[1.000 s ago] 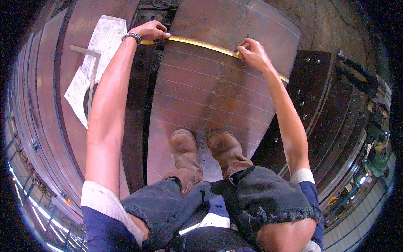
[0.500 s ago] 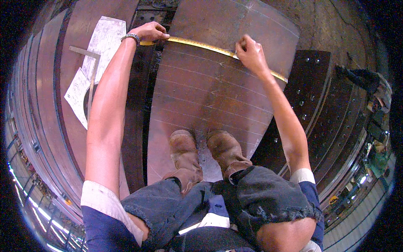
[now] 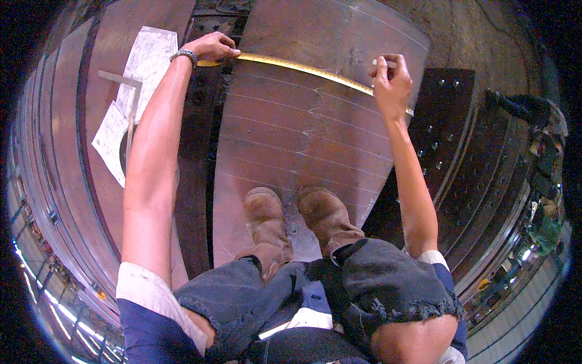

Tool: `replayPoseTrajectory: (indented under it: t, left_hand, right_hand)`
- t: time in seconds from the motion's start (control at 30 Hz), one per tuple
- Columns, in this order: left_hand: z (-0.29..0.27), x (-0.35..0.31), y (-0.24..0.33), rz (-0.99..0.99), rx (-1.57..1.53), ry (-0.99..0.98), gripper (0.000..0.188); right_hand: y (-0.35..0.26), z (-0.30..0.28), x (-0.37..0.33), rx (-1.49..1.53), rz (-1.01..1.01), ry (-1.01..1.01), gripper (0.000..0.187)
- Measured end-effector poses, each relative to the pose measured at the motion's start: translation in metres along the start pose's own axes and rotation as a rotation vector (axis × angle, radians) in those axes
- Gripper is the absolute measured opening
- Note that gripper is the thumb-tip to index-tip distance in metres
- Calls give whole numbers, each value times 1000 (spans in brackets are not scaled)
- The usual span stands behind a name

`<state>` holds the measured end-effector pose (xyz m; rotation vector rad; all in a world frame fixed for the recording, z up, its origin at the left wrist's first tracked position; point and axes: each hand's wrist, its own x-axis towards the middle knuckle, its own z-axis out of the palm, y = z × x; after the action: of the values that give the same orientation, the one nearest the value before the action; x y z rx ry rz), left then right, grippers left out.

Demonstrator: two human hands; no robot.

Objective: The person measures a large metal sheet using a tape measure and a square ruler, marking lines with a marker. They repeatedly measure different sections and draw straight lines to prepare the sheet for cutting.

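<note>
Steel plate (image 3: 291, 139), rust-brown, curved outline, lies flat under person's boots (image 3: 300, 221); faint chalk lines run across it left to right, w/ small tick marks along centre. Yellow tape measure (image 3: 303, 67) stretched across far part of plate, from left edge toward right edge, slanting slightly nearer on right side.

L hand (image 3: 213, 47): closed down on left end of tape, pinning it at plate's left edge; fingers curled over it. Metal bracelet (image 3: 185, 56) on that wrist. Arm fully extended.

R hand (image 3: 391, 82): lifted just above tape near its right end, fingers pinched narrow round a small white marker, prob. chalk or soapstone stick (image 3: 384, 62). Tip contact w/ plate: cannot tell.

Paper drawings (image 3: 136, 91), white sheets, lie on adjacent brown plate at far left, a grey steel square (image 3: 128, 112) resting over them. Dark gap w/ bolt holes between the two plates. Dark drilled plate (image 3: 442, 139) at right, partly under main plate's right edge. Another person (image 3: 527, 112) at far right edge, small, detail unclear.

Person squats, cut-off denim shorts, both boots side by side on near half of plate.
</note>
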<state>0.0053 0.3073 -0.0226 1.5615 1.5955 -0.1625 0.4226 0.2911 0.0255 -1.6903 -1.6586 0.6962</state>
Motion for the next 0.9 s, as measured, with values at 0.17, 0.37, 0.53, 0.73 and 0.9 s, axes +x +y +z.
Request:
replayPoseTrajectory:
  t: [0.17, 0.37, 0.53, 0.73, 0.9]
  left_hand:
    - [-7, -6, 4, -16, -27, -79, 49]
    - [-3, -4, 1, -15, 55, -14, 50]
    - [-4, -4, 2, -10, 63, -2, 54]
    - [-3, -5, 6, -54, 112, 34, 58]
    - [0, -4, 1, -76, 104, 33, 45]
  right_hand:
    - [-8, -22, -13, 98, 139, 9, 15]
    - [-4, -39, -25, 150, 234, 57, 16]
    - [6, -50, -31, 180, 220, 79, 15]
    - [7, -60, -34, 233, 234, 90, 13]
    - [8, -62, -37, 251, 217, 81, 13]
